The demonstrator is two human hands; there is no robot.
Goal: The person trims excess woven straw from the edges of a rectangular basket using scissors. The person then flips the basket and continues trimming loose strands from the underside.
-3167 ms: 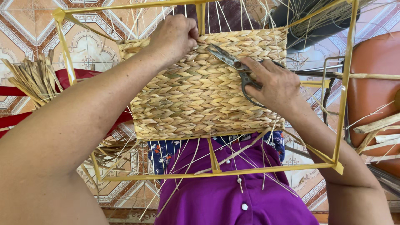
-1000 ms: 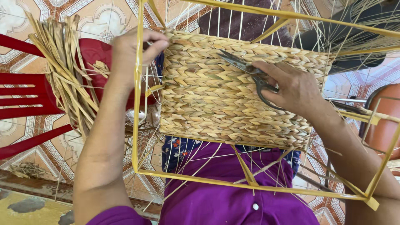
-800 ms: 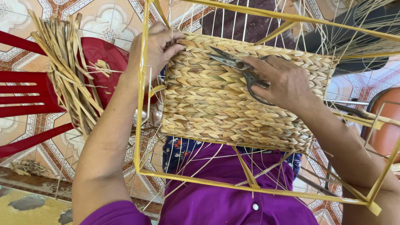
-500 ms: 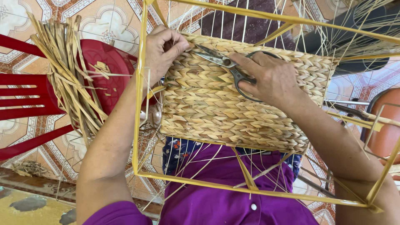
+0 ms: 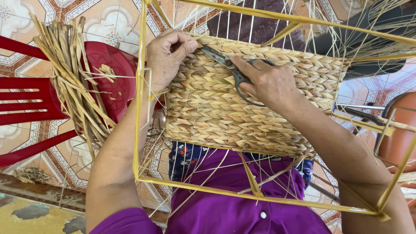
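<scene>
A woven panel of tan straw braid (image 5: pixel 242 104) is stretched inside a yellow wire frame (image 5: pixel 139 108) that rests over my lap. My right hand (image 5: pixel 266 82) lies on the weave and grips dark metal scissors (image 5: pixel 225 65), whose blades point left toward the panel's top left corner. My left hand (image 5: pixel 167 54) pinches that top left corner of the weave, its fingertips touching the scissor tips. Thin pale strands run from the panel's edges out to the frame bars.
A bundle of dry straw strips (image 5: pixel 71 78) lies on a red plastic chair (image 5: pixel 104 78) at my left, over a patterned tile floor (image 5: pixel 108 21). An orange-brown rounded object (image 5: pixel 398 138) stands at the right edge. Loose straw scraps (image 5: pixel 30 173) lie at lower left.
My right hand has slid the scissors left across the weave until the tips meet my left hand. My left hand shifted from the frame bar onto the panel's corner.
</scene>
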